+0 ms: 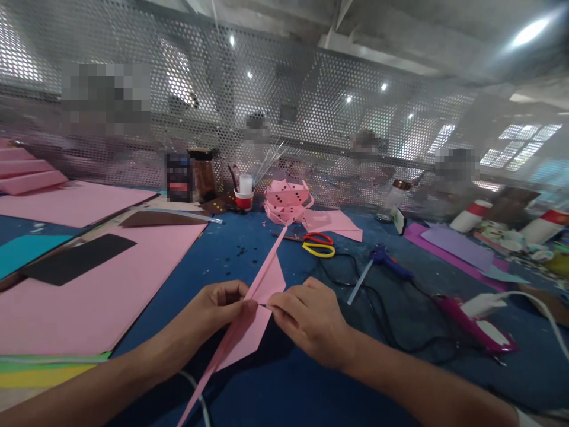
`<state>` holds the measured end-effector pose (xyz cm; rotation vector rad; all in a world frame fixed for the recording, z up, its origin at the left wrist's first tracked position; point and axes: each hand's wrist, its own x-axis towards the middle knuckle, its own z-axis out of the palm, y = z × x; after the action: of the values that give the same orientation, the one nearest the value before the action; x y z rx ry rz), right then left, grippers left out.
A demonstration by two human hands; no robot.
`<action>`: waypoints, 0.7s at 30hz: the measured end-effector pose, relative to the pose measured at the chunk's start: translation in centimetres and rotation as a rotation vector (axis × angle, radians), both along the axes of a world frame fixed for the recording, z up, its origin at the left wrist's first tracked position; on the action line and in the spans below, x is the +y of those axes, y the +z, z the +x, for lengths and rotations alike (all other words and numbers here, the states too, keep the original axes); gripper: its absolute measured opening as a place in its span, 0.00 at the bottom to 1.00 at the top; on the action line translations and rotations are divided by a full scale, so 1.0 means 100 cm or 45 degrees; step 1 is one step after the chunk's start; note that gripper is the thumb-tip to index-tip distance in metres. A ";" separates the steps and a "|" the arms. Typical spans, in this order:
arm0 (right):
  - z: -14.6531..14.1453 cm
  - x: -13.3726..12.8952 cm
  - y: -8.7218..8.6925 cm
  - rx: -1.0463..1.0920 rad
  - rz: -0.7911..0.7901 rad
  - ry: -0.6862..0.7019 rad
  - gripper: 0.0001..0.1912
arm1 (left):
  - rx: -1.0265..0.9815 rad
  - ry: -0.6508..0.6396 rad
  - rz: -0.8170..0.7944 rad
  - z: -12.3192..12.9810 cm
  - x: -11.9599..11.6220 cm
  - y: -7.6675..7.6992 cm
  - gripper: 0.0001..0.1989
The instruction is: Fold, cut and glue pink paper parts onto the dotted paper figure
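A long folded pink paper (pixel 244 338) runs diagonally above the blue table, with wider flaps on its right side. My left hand (pixel 224 305) pinches its folded edge near the middle, thumb on top. Close beside it, my right hand (pixel 309 317) is closed, with thumb and index finger pressed together on the paper's right side where two flaps meet. The paper's upper tip points toward a pink paper piece with dark dots (pixel 287 200). Red and yellow scissors (pixel 319 245) lie just beyond my right hand.
Large pink sheets (pixel 146 284) with a black piece (pixel 84 258) cover the left. A blue glue gun (pixel 391 263), its cord and a magenta power strip (pixel 475 326) lie right. Jars, a red-white cup (pixel 244 199) and purple sheets (pixel 457 246) stand or lie farther back.
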<state>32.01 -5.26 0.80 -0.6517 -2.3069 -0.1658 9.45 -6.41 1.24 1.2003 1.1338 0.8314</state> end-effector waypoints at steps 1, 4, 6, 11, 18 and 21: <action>0.000 0.000 0.000 -0.001 0.007 -0.001 0.04 | 0.006 0.006 0.006 0.000 0.001 -0.001 0.21; -0.001 0.000 0.000 -0.014 0.024 -0.004 0.05 | 0.015 0.003 0.027 -0.002 0.003 -0.006 0.21; -0.001 -0.001 0.000 -0.025 0.028 -0.010 0.06 | 0.009 -0.014 0.049 -0.003 0.005 -0.009 0.19; -0.001 -0.001 0.000 -0.023 0.039 -0.005 0.06 | -0.002 -0.034 0.024 -0.005 0.004 -0.011 0.18; -0.001 0.001 -0.001 -0.040 0.063 -0.016 0.06 | 0.075 0.030 0.063 0.000 0.004 -0.003 0.20; -0.001 0.001 -0.002 -0.051 0.078 -0.023 0.06 | 0.079 0.036 0.059 0.001 0.004 -0.002 0.20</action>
<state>31.90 -5.16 0.62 -0.6440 -2.3251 -0.2588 9.60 -6.00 1.04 1.2582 1.1900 0.8504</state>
